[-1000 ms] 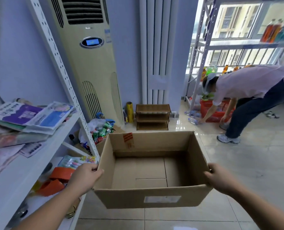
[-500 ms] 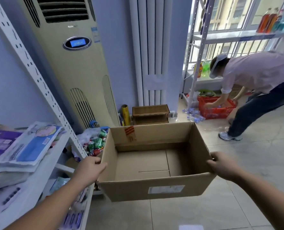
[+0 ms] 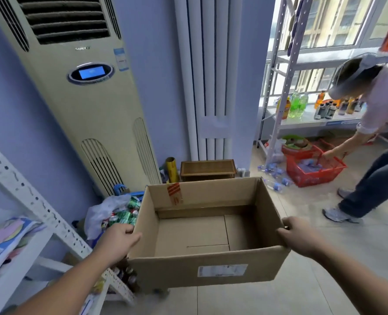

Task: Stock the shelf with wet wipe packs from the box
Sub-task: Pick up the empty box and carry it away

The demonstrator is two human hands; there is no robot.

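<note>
Cardboard box [image 3: 211, 267]: found empty, gripped at its side walls by left hand [image 3: 118, 242] and right hand [image 3: 302, 238], fingers closed on rims. Stocking judged finished; box removal required next.

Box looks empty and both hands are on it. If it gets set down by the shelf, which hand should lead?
Left, probably. The left hand grips the cardboard box on the side next to the white shelf; the right hand holds the far side.

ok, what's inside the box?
Nothing visible: the box shows only its bare cardboard floor and flaps, no packs. The strip just behind the near wall is hidden. Left hand and right hand grip its side walls.
</note>
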